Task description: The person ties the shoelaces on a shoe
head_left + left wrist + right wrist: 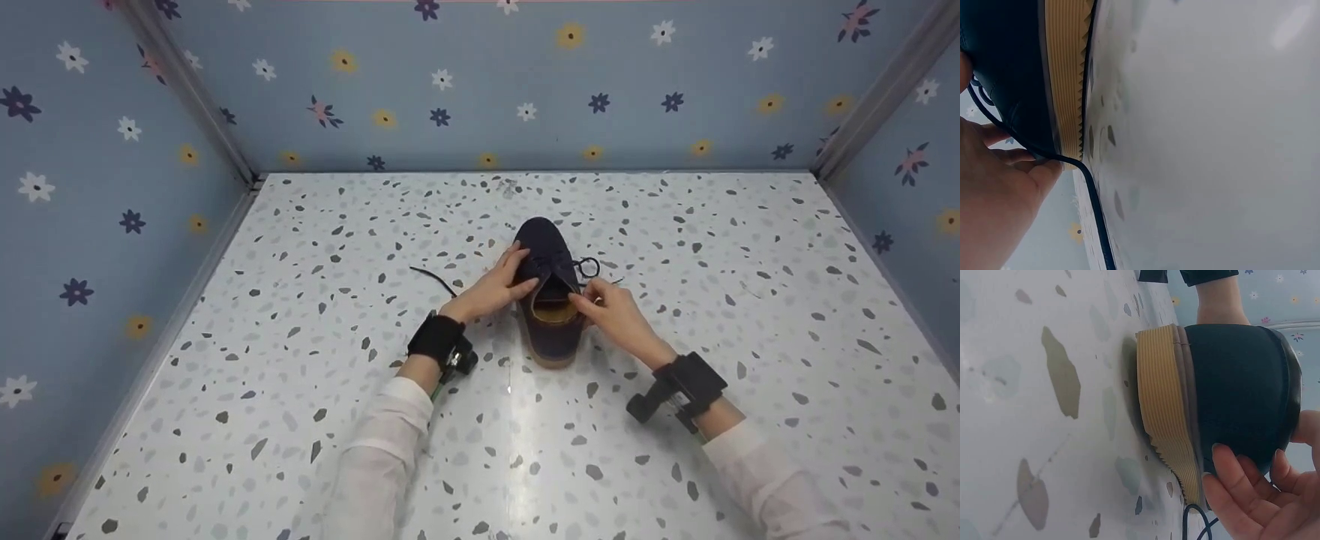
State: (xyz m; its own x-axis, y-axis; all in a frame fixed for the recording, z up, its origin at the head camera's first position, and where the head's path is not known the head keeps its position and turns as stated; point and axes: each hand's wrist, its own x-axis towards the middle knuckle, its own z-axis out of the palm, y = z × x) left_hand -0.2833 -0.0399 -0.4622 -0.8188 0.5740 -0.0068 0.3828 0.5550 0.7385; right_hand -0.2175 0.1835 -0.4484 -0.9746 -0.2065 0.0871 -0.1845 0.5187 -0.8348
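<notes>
A dark navy lace-up shoe (541,238) with a ribbed tan sole (1162,377) stands upright on the floor, its toe pointing away from me. My left hand (491,291) holds its left side, the fingers along the upper and the thumb by the opening. On the other side, my right hand (616,313) pinches the edge of the opening between thumb and fingers. One dark lace (433,275) trails out to the left, passing across the left hand in the left wrist view. A lace loop (589,267) sticks out at the right.
White speckled flooring (337,315) surrounds the shoe. Blue flowered panels (487,90) rise at the back and on both sides. Each wrist carries a black strap with a camera, such as the left strap (435,335).
</notes>
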